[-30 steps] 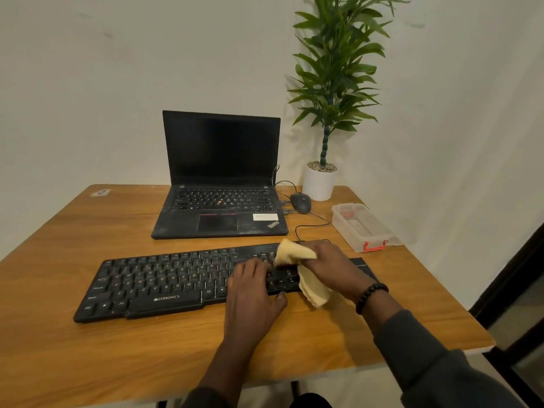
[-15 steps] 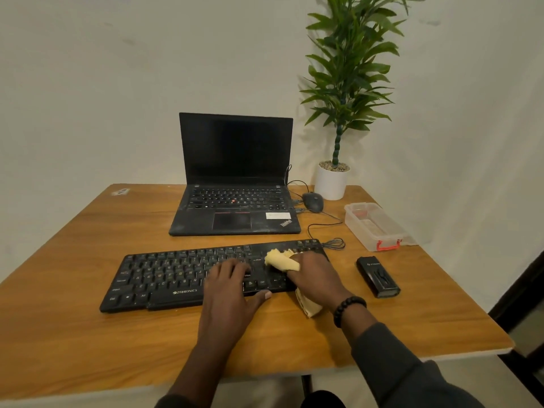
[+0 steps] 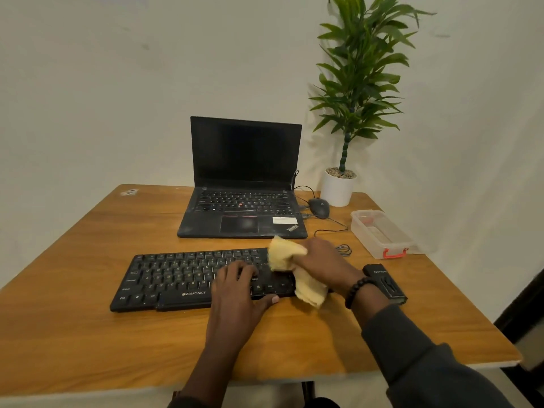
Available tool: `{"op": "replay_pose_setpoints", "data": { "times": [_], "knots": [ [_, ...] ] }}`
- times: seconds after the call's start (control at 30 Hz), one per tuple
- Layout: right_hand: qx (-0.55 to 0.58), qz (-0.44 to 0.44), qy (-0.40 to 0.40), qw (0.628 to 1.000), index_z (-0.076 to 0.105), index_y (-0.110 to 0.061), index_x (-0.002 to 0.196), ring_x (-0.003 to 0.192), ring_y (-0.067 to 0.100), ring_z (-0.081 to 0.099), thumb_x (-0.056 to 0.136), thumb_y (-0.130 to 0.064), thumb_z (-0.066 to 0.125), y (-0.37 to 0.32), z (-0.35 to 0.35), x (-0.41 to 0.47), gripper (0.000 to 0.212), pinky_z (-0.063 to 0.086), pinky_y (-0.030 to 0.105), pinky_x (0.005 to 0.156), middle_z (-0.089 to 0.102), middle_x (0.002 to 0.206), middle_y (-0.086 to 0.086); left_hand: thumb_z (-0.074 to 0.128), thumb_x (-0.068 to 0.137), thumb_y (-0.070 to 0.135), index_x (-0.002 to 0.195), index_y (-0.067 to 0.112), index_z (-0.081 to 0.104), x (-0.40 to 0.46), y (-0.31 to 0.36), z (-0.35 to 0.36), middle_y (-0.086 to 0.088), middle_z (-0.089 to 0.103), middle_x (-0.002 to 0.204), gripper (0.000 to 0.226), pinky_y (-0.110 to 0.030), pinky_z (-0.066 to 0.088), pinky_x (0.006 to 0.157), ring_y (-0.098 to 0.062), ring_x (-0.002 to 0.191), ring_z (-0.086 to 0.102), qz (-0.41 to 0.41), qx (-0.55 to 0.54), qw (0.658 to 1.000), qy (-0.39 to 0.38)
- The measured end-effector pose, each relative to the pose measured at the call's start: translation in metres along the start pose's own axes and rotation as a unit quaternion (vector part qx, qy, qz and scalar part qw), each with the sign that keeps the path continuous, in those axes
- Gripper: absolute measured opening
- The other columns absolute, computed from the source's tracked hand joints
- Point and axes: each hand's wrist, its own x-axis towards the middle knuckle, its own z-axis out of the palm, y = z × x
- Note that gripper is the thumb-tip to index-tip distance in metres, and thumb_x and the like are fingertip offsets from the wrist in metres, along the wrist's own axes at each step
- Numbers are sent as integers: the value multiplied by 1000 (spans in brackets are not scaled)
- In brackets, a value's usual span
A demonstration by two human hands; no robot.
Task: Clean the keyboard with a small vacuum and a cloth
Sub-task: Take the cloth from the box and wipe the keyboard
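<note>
A: Gripping a bunched yellow cloth (image 3: 287, 256), the right hand (image 3: 319, 262) pressed it onto the right end of the black keyboard (image 3: 182, 278). A loose tail of the cloth hung over the keyboard's near right corner onto the wooden table (image 3: 73, 334).

B: And the other hand?

A: The left hand (image 3: 238, 290) lay flat on the keys just left of the cloth, fingers spread and nearly straight, holding nothing, its thumb stretched along the keyboard's front edge.

B: Where did the keyboard sit?

A: It lay across the middle of the table, in front of an open black laptop (image 3: 244, 184) whose screen was dark.

B: Was a vacuum in sight?

A: A small black device (image 3: 385, 282) lay on the table just right of the right wrist, which wore a dark bead bracelet (image 3: 357, 290). Whether it was the vacuum could not be told.

B: What else was there?

A: A black mouse (image 3: 319, 207) with a trailing cable sat beside the laptop's right side. A potted plant (image 3: 353, 92) in a white pot stood at the far right corner. A clear plastic box (image 3: 379, 234) with a red clasp rested near the right edge.
</note>
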Motion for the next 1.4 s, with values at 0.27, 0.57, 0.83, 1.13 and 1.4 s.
{"op": "replay_pose_setpoints", "data": {
  "times": [0.27, 0.57, 0.83, 1.13, 1.4],
  "knots": [
    [-96, 78, 144, 982, 65, -16, 113, 89, 18, 64, 91, -32, 62, 1, 33, -4, 28, 57, 34, 73, 68, 101, 2, 73, 73, 61, 117, 28, 56, -1, 4, -3, 7, 48, 125, 57, -28, 29, 93, -14, 115, 39, -2, -16, 1000, -4],
    [-210, -26, 61, 975, 54, -24, 133, 110, 22, 55, 95, -23, 54, 1, 47, -20, 38, 51, 34, 88, 56, 123, 4, 79, 69, 57, 114, 26, 59, 0, 3, 0, 5, 51, 121, 59, -30, 30, 89, -16, 111, 43, -8, -7, 1000, 1],
    [-66, -8, 56, 996, 64, -21, 123, 86, 14, 61, 92, -19, 57, 2, 23, -21, 32, 51, 25, 69, 68, 99, 0, 76, 70, 61, 114, 30, 56, 0, 3, -3, 8, 49, 121, 58, -29, 30, 88, -14, 112, 40, -12, -1, 1000, -8],
    [83, 90, 136, 983, 62, -16, 126, 85, 16, 62, 93, -22, 57, 15, 8, -19, 35, 55, 32, 73, 67, 101, 2, 72, 73, 64, 116, 32, 53, -1, 3, -4, 10, 45, 124, 56, -29, 32, 94, -11, 114, 37, -14, -6, 1000, -11],
    [-41, 79, 101, 991, 63, -18, 124, 87, 15, 63, 92, -26, 60, 9, 40, -8, 33, 53, 28, 70, 67, 101, 1, 70, 72, 66, 115, 30, 55, -2, 1, -3, 8, 47, 122, 58, -32, 34, 92, -13, 112, 39, -11, 2, 1000, 0]
  ]
}}
